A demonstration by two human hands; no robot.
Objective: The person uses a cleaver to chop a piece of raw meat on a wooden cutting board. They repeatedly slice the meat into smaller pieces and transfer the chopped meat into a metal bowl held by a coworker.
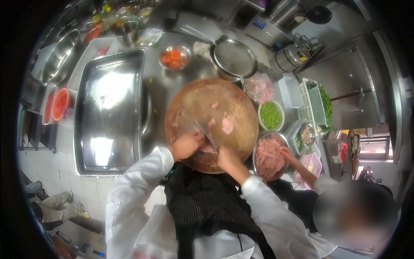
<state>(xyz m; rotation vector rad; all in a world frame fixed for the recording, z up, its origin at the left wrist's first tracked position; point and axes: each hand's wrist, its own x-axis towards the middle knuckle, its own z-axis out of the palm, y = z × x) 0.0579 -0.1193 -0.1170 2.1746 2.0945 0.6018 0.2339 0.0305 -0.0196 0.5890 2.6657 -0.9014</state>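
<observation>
A cleaver-like knife (207, 137) is in my right hand (229, 161), its blade slanting up and left over a round wooden chopping block (194, 97). My left hand (188, 145) lies on the block with curled fingers, pressing a piece of raw meat (207, 148) close beside the blade. The fingertips are partly blurred. Farther up the block sit a pale pink clump of meat (228, 124) and smaller scraps (214, 106). Right of the block stands a metal bowl heaped with sliced raw meat (269, 153).
A co-worker's hand (287, 154) reaches into the meat bowl from the right. Nearby are a tub of chopped greens (271, 115), a plastic bag (258, 87) and a round strainer (234, 58). A large metal tray (110, 116) stands left; a bowl of orange pieces (175, 58) sits beyond the block.
</observation>
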